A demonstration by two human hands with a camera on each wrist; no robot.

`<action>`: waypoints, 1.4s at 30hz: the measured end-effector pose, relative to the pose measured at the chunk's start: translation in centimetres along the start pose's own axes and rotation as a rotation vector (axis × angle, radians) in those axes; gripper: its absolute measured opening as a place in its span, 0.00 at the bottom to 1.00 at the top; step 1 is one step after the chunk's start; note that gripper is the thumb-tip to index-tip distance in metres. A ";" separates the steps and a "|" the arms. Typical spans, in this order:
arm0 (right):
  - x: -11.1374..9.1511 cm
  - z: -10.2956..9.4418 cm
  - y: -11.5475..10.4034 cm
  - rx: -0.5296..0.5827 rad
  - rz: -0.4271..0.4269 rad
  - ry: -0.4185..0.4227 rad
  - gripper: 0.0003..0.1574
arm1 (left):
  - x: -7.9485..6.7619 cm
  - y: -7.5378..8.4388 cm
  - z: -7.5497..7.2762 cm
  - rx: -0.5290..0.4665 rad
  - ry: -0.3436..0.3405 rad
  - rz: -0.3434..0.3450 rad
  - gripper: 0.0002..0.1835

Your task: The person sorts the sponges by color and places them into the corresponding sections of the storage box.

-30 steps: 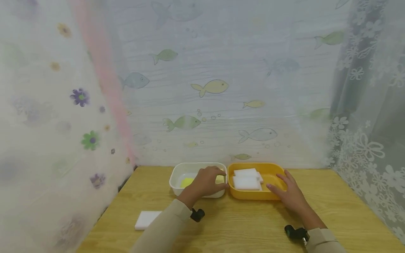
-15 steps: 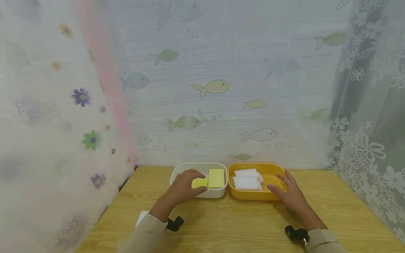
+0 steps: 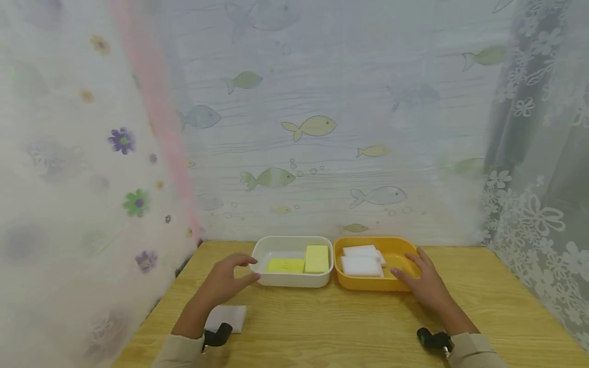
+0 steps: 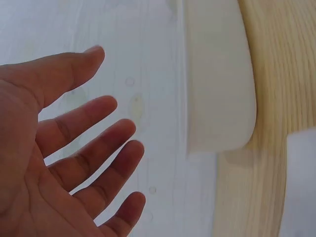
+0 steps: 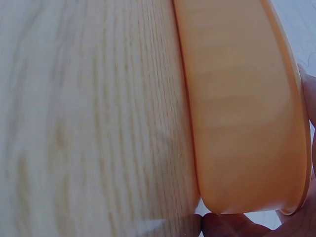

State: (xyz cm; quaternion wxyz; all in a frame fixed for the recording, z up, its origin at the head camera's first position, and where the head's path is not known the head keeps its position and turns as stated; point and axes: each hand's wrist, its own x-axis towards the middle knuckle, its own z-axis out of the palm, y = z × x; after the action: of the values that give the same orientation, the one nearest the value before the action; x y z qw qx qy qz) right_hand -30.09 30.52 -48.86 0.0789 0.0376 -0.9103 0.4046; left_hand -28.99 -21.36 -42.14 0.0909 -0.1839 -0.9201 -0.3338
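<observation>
My left hand (image 3: 227,281) is at the left end of a white plastic box (image 3: 294,281), thumb and fingers spread apart. In the left wrist view nothing lies between those fingers (image 4: 94,153). Inside the white box, one yellow sponge (image 3: 286,265) lies flat, and a paler yellow sponge (image 3: 316,259) is at its right end. My right hand (image 3: 425,281) holds the right end of an orange-yellow box (image 3: 368,283), its thumb and fingertips at the rim and corner. Several white sponge blocks (image 3: 361,266) lie in that box's left half.
Another white sponge block (image 3: 232,318) lies on the wooden table (image 3: 331,327), partly hidden under the left wrist and its black camera (image 3: 218,335). A second black camera (image 3: 432,340) is on the right wrist. Behind the boxes hangs a fish-patterned curtain (image 3: 299,168).
My left hand has moved left, from over the right part of the white box to beyond its left end, uncovering both yellow sponges. The right hand has stayed on the orange-yellow box.
</observation>
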 end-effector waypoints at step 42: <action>0.1 0.0 0.2 0.009 -0.005 -0.004 0.59 | -3.2 -10.5 -3.2 -0.158 -0.378 -0.171 0.20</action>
State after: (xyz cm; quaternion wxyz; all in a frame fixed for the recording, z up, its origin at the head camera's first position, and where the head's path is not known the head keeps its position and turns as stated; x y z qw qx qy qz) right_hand -30.25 30.69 -48.96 0.0777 0.0411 -0.9086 0.4084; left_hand -30.09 -31.74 -46.75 -0.1267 -0.1712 -0.9039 -0.3710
